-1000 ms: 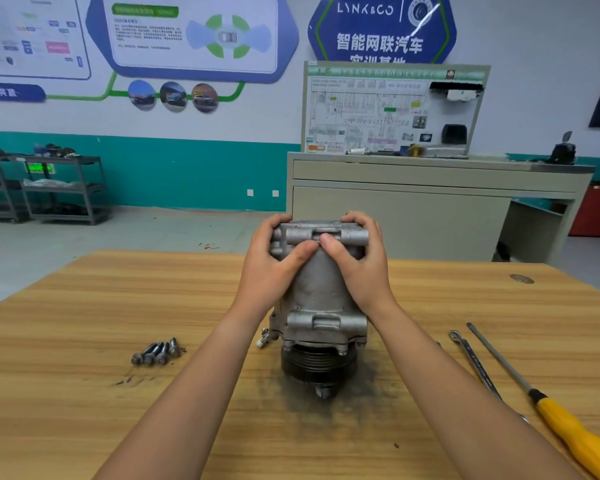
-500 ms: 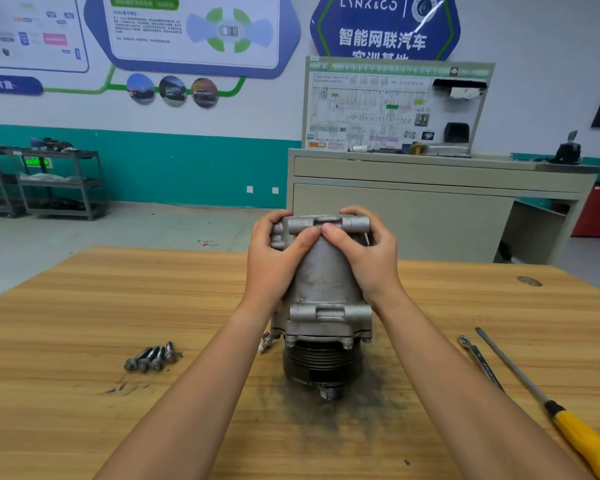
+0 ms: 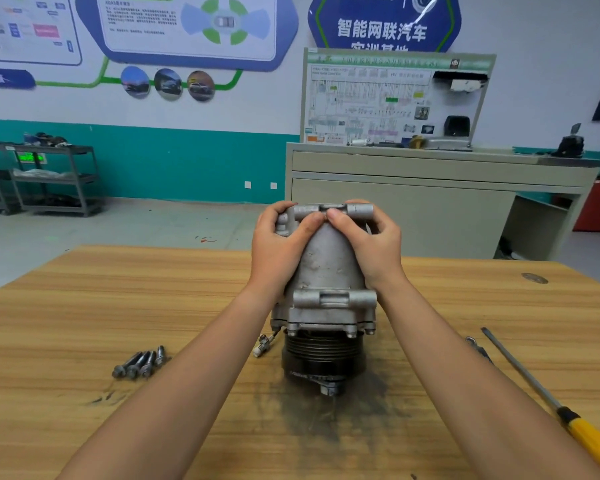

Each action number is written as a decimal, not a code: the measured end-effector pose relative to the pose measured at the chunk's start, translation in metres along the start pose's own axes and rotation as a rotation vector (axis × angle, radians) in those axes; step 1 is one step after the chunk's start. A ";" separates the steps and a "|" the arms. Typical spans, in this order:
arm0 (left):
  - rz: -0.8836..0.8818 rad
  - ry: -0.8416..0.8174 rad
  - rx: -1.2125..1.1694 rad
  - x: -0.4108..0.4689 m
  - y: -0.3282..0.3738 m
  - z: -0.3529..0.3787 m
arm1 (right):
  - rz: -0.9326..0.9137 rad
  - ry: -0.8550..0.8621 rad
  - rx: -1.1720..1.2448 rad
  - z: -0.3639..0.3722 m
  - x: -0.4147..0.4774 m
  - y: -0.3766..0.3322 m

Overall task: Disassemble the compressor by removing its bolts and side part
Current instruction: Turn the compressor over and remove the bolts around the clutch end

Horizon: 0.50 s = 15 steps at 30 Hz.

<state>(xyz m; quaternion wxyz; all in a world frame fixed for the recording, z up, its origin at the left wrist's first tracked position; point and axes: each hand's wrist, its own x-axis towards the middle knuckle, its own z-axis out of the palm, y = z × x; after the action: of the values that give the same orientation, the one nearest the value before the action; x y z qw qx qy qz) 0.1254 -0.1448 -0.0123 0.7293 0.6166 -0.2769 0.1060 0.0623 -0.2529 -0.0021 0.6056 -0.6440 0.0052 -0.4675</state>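
Grip unchanged: left hand (image 3: 277,249) and right hand (image 3: 375,244) still clasp the compressor (image 3: 329,271) top.

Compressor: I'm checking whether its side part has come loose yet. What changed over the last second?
Nothing visibly changed. The left hand and right hand still grip the top end of the compressor, thumbs meeting at the front, and nothing has come off it. The loose bolts and the screwdriver lie where they were.
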 end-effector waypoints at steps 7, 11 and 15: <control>-0.075 -0.063 0.058 0.023 -0.010 0.018 | 0.113 0.070 0.001 -0.006 0.019 0.016; -0.128 -0.085 0.072 0.037 -0.021 0.024 | 0.199 0.093 -0.018 -0.007 0.031 0.026; -0.220 -0.112 0.046 0.048 -0.033 0.029 | 0.274 0.114 -0.096 -0.005 0.045 0.040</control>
<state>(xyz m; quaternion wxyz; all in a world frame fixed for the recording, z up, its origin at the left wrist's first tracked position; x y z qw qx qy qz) 0.1738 -0.1888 -0.0117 0.7057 0.6646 -0.2454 -0.0028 0.1066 -0.2936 -0.0071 0.6310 -0.6379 0.1497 -0.4153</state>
